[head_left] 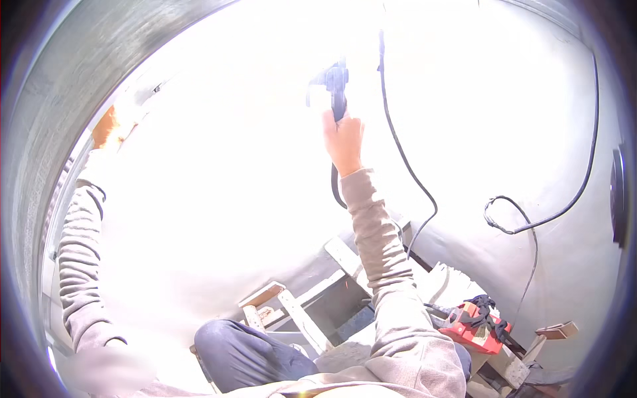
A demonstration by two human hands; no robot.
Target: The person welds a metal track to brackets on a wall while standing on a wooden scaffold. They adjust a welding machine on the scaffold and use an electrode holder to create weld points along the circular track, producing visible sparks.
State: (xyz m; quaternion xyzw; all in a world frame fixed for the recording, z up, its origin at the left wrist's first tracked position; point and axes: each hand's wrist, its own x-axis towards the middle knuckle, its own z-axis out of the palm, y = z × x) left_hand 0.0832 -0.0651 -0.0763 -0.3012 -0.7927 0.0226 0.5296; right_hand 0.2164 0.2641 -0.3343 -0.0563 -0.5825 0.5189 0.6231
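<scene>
My right hand (pixel 346 142) is raised at the middle, fingers wrapped round the handle of a dark corded tool (pixel 337 86). The tool's upper end fades into strong white glare, so its exact kind is unclear. A dark cord (pixel 336 189) hangs below my fist beside the sleeve. At the far left, my left hand (pixel 106 129) reaches up by the curved rim (pixel 50 99). Glare washes out its fingers, and I cannot make out whether they hold anything. Behind the tool, a pale wall (pixel 232 166) is heavily overexposed.
Below stand wooden frames (pixel 302 318) near my bent knee (pixel 245 348). A red device (pixel 474 328) with black cloth over it sits at the lower right. One black cable (pixel 398 139) hangs right of the tool; another (pixel 590 152) loops along the right wall.
</scene>
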